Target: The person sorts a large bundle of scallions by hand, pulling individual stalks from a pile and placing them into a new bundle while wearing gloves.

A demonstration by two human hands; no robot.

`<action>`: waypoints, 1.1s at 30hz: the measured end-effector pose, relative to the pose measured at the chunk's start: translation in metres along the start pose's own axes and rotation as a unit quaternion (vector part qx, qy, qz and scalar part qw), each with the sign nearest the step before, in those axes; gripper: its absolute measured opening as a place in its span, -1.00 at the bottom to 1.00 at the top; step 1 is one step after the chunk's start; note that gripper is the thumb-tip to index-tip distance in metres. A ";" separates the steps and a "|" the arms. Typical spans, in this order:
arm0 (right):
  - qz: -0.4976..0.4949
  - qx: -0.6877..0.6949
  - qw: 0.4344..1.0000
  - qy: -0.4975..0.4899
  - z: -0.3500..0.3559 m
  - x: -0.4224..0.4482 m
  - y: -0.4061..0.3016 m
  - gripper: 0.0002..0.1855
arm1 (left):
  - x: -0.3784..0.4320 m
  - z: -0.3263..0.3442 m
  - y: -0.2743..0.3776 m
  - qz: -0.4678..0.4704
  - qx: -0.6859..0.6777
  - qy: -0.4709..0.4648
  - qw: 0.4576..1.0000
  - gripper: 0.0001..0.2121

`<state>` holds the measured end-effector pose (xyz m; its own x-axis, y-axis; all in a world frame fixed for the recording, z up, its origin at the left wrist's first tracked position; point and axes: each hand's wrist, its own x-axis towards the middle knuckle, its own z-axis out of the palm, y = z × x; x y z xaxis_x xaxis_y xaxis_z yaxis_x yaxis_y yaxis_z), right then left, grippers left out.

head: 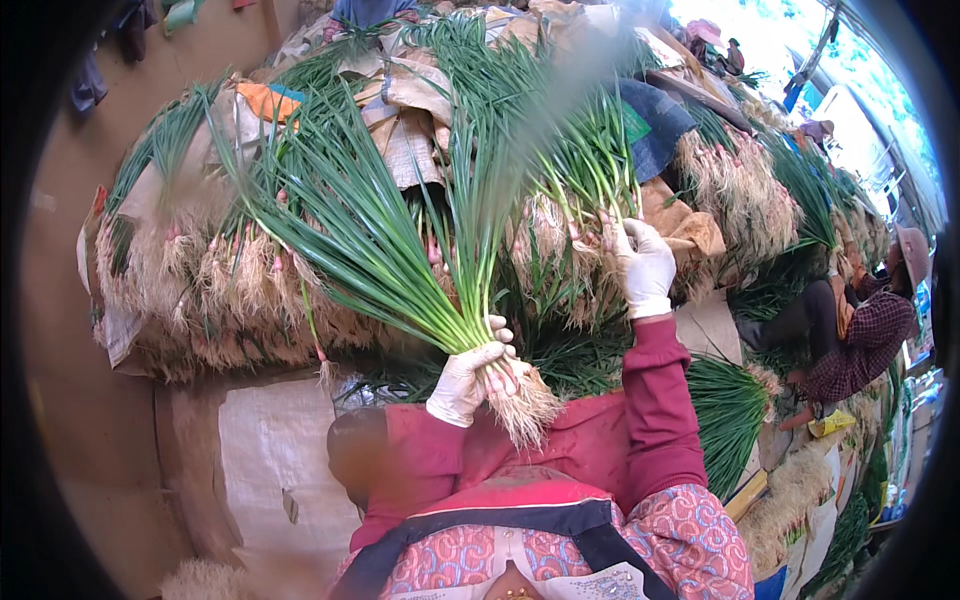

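My left hand [470, 375], in a white glove, is closed around a bunch of green onions [450, 307] just above its pinkish bulbs. The pale roots [525, 409] hang at the lower right, and the long green leaves fan out up and to the left. My right hand [643, 262], also gloved in white, is at the front of the heap, its fingertips at the bulb ends of some green onions [604, 191] whose leaves point up and away. A large heap of green onions [247, 262] with roots facing me stretches behind both hands.
Woven sacks and cloths [412, 142] lie over parts of the heap. At the right a co-worker in a checked shirt [870, 352] sits by more onions. A tied-looking bunch [724, 420] lies right of my arm. A pale sheet [277, 457] covers the ground at lower left.
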<state>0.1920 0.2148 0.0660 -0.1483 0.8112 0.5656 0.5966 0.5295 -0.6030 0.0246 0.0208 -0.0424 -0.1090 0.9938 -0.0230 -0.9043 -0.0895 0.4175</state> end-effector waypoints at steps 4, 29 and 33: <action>0.048 0.098 0.990 -0.087 -0.005 -0.041 -0.032 -0.84 | 0.002 0.002 0.003 0.011 0.024 0.011 1.000 -0.72; 0.085 0.013 0.915 -0.395 0.059 -0.071 -0.025 -0.60 | -0.010 0.022 0.004 0.036 0.020 0.039 0.998 -0.85; 0.007 -0.057 0.993 -0.107 0.026 -0.012 -0.012 -0.57 | -0.007 0.013 0.002 -0.045 -0.025 0.025 0.998 -0.59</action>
<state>0.1658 0.2049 0.0520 -0.2965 0.8585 0.4185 0.6833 0.4968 -0.5350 0.0288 0.0149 -0.0296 -0.0453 0.9936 -0.1034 -0.9308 -0.0044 0.3656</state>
